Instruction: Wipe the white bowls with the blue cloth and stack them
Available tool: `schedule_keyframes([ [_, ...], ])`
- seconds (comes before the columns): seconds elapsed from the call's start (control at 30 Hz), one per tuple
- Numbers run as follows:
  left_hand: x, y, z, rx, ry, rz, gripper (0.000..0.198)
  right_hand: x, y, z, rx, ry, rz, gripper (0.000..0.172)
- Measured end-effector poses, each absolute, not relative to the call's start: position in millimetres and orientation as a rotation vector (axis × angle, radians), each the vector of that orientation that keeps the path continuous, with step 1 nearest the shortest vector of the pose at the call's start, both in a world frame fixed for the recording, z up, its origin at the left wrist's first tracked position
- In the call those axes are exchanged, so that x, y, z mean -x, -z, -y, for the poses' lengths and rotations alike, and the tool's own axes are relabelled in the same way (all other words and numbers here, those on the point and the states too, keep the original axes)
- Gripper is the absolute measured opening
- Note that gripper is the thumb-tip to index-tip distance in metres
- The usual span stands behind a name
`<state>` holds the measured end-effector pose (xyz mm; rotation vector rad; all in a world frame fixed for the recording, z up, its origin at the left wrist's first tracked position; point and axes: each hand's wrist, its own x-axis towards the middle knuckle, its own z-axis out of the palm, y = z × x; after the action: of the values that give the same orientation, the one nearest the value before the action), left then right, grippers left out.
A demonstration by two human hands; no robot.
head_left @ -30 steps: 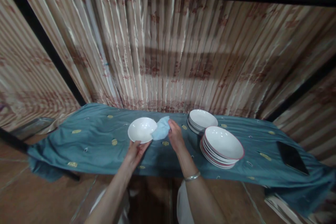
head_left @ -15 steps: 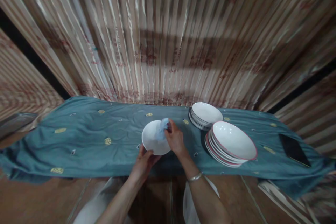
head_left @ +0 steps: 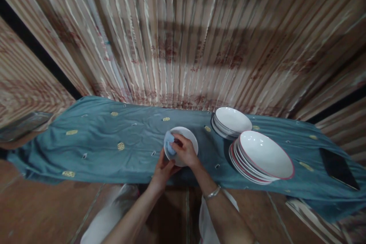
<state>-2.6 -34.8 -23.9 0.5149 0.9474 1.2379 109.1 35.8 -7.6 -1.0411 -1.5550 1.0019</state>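
Note:
A white bowl is tilted toward me above the front half of the table. My left hand grips it by its lower left edge, with the thumb near the rim and the other fingers partly hidden beneath. My right hand is closed on a light blue cloth, which presses against the left inner side of the bowl. To the right stand a stack of white plates and a stack of red-rimmed white bowls.
A teal tablecloth with yellow pineapple prints covers the table. A dark flat object lies at its right end. Pleated curtains hang close behind. A glassy tray-like thing is beyond the left end.
The cloth in my right hand has moved from the bowl's upper right to its left inner side. The bowl is turned a little differently. The view has shifted slightly left.

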Motion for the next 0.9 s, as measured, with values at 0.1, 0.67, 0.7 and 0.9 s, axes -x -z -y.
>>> schedule_keyframes([
  [0.1,4.4,25.2,33.8,-0.471,-1.256,-0.927,0.073,-109.0,8.9,-31.3,0.948,-1.121,1.701,0.026],
  [0.67,-2.5,33.8,30.6,-0.49,-1.241,-0.948,0.106,-155.5,6.0,-25.5,1.566,-0.238,2.286,0.031],
  [0.7,-3.9,33.7,30.1,-0.508,-1.231,-0.953,0.108,-156.1,8.4,-28.5,1.568,-0.219,2.226,0.032],
  [0.9,-13.1,27.3,27.3,-0.549,-1.214,-0.934,0.111,-156.7,22.0,-45.5,1.43,-0.417,1.654,0.03],
])
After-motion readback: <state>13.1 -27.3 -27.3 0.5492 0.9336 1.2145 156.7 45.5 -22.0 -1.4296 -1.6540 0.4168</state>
